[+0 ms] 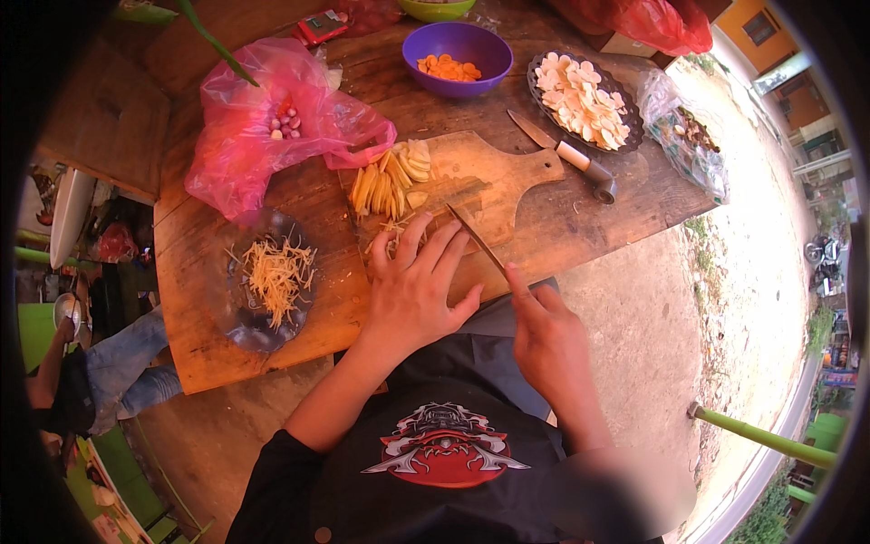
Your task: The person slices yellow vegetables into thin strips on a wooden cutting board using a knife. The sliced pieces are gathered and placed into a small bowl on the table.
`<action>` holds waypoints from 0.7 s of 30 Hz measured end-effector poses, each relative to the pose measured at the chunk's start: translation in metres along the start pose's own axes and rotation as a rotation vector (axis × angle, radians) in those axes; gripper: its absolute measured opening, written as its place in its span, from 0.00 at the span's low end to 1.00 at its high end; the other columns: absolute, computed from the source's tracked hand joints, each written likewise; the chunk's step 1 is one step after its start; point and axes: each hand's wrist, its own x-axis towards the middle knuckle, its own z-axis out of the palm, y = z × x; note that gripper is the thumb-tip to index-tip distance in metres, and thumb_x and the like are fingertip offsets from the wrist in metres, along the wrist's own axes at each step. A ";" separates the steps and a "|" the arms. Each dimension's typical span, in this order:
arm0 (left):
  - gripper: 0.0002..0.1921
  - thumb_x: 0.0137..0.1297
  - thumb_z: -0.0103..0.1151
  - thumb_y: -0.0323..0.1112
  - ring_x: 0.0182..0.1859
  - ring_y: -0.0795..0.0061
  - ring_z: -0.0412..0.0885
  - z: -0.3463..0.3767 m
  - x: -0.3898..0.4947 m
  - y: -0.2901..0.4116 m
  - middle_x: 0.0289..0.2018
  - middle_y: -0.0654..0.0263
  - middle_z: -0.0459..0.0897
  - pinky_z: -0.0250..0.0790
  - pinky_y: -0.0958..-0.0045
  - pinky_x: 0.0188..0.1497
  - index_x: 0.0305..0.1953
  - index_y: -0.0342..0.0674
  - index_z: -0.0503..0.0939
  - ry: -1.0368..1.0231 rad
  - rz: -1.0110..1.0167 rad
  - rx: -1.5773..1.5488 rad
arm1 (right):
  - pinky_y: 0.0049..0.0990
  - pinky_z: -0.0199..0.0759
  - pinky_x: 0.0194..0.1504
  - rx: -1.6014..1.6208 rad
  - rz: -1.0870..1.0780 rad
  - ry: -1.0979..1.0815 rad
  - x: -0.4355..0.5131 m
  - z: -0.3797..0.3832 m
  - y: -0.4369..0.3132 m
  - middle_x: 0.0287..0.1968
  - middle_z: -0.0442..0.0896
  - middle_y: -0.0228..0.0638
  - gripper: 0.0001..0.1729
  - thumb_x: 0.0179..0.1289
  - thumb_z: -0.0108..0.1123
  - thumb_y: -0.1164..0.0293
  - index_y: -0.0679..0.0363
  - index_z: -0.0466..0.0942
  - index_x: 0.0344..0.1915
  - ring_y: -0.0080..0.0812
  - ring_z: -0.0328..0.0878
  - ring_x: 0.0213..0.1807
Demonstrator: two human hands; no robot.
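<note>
My right hand [550, 333] grips a kitchen knife [479, 238], its blade slanting up and left beside my other hand's fingertips. Palm down, my left hand [418, 285] lies over the near part of a wooden cutting board [469, 160]. Its fingers are spread over pale yellow vegetable strips [391, 238]; whatever is under the fingertips is hidden. Beyond them, a pile of thin yellow slices [391, 177] sits on the board. To the left, a dark scalloped plate [255, 336] holds a heap of fine shreds [279, 275].
A pink plastic bag [238, 129] with shallots lies at the left. Behind are a purple bowl [457, 87] of orange slices and a dark plate [635, 129] of pale slices. Another knife [571, 155] lies right of the board, near a clear bag [686, 146]. Another person's jeans [129, 360] show at left.
</note>
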 end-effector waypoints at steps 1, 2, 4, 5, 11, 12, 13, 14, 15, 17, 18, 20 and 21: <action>0.36 0.64 0.75 0.55 0.79 0.58 0.68 0.000 0.000 0.000 0.72 0.67 0.81 0.55 0.39 0.79 0.69 0.41 0.84 0.002 0.001 0.001 | 0.47 0.83 0.39 0.006 -0.017 0.020 0.000 0.003 0.001 0.43 0.83 0.42 0.37 0.70 0.64 0.80 0.52 0.80 0.79 0.52 0.88 0.38; 0.36 0.65 0.75 0.55 0.79 0.58 0.68 0.000 0.000 0.000 0.72 0.67 0.82 0.55 0.39 0.79 0.69 0.41 0.85 0.001 0.001 0.003 | 0.47 0.83 0.39 0.001 -0.016 0.013 0.001 0.006 0.002 0.43 0.83 0.42 0.38 0.69 0.64 0.80 0.53 0.80 0.79 0.52 0.88 0.38; 0.35 0.65 0.75 0.55 0.79 0.58 0.69 0.000 0.000 0.000 0.72 0.67 0.82 0.55 0.39 0.79 0.69 0.41 0.85 0.001 0.001 0.006 | 0.47 0.84 0.40 -0.009 -0.013 0.000 0.002 0.011 0.003 0.44 0.83 0.43 0.39 0.67 0.64 0.82 0.53 0.79 0.79 0.53 0.88 0.38; 0.35 0.65 0.75 0.54 0.79 0.58 0.68 0.000 0.000 0.000 0.72 0.67 0.82 0.55 0.39 0.79 0.69 0.41 0.85 0.000 0.002 0.006 | 0.47 0.84 0.40 -0.019 -0.013 0.005 0.004 0.012 0.003 0.44 0.83 0.44 0.40 0.67 0.64 0.82 0.53 0.79 0.80 0.53 0.88 0.39; 0.35 0.64 0.75 0.54 0.80 0.58 0.68 -0.001 0.000 0.000 0.72 0.67 0.82 0.54 0.39 0.80 0.68 0.42 0.85 0.004 -0.006 0.007 | 0.47 0.84 0.40 -0.020 0.023 0.007 0.008 0.011 0.002 0.44 0.83 0.46 0.41 0.68 0.64 0.82 0.52 0.78 0.82 0.53 0.88 0.39; 0.35 0.64 0.75 0.55 0.80 0.58 0.68 0.000 -0.001 0.000 0.72 0.67 0.81 0.54 0.39 0.80 0.68 0.42 0.85 0.002 -0.008 0.007 | 0.47 0.83 0.40 -0.017 0.018 -0.002 0.007 0.008 0.002 0.44 0.82 0.46 0.41 0.68 0.64 0.82 0.52 0.77 0.82 0.53 0.88 0.39; 0.35 0.64 0.75 0.55 0.80 0.58 0.68 0.000 -0.001 0.000 0.73 0.67 0.81 0.54 0.39 0.80 0.68 0.42 0.85 0.000 -0.009 0.006 | 0.47 0.83 0.40 -0.014 0.012 -0.011 0.006 0.007 0.001 0.44 0.82 0.46 0.41 0.68 0.64 0.82 0.53 0.77 0.82 0.53 0.88 0.39; 0.35 0.64 0.75 0.55 0.81 0.58 0.67 0.000 -0.001 0.000 0.73 0.67 0.81 0.54 0.39 0.80 0.69 0.43 0.85 -0.004 -0.010 0.007 | 0.47 0.83 0.40 -0.012 0.007 -0.012 0.006 0.006 0.001 0.44 0.82 0.46 0.41 0.69 0.64 0.82 0.53 0.77 0.82 0.53 0.88 0.39; 0.36 0.64 0.75 0.55 0.81 0.58 0.67 0.001 -0.002 0.000 0.74 0.66 0.81 0.54 0.38 0.80 0.69 0.43 0.85 -0.008 -0.012 0.008 | 0.48 0.83 0.40 -0.011 0.002 -0.012 0.005 0.006 0.000 0.44 0.82 0.45 0.41 0.69 0.64 0.82 0.53 0.78 0.82 0.53 0.88 0.39; 0.36 0.64 0.75 0.56 0.81 0.57 0.66 0.001 -0.001 0.000 0.75 0.65 0.80 0.54 0.38 0.80 0.69 0.43 0.84 -0.011 -0.012 0.010 | 0.48 0.82 0.39 0.004 0.009 0.012 0.005 0.006 0.000 0.42 0.82 0.46 0.38 0.72 0.64 0.81 0.53 0.79 0.81 0.54 0.87 0.37; 0.36 0.64 0.75 0.56 0.82 0.57 0.65 0.001 -0.001 0.000 0.75 0.64 0.79 0.54 0.38 0.80 0.69 0.43 0.84 -0.012 -0.013 0.014 | 0.48 0.81 0.39 0.020 0.021 0.037 0.005 0.006 0.000 0.40 0.82 0.46 0.36 0.74 0.64 0.81 0.52 0.79 0.80 0.54 0.86 0.36; 0.36 0.64 0.75 0.56 0.82 0.56 0.65 0.000 -0.001 0.001 0.76 0.63 0.78 0.53 0.38 0.81 0.69 0.43 0.84 -0.018 -0.016 0.015 | 0.49 0.79 0.38 0.036 0.048 0.082 0.005 0.007 0.001 0.38 0.82 0.46 0.33 0.77 0.64 0.80 0.51 0.81 0.79 0.55 0.85 0.36; 0.36 0.64 0.75 0.56 0.82 0.56 0.64 -0.001 0.000 0.001 0.76 0.62 0.78 0.53 0.37 0.81 0.69 0.43 0.84 -0.023 -0.017 0.012 | 0.49 0.79 0.39 0.035 0.063 0.103 0.006 0.007 0.002 0.38 0.82 0.46 0.33 0.78 0.64 0.80 0.51 0.81 0.79 0.55 0.85 0.36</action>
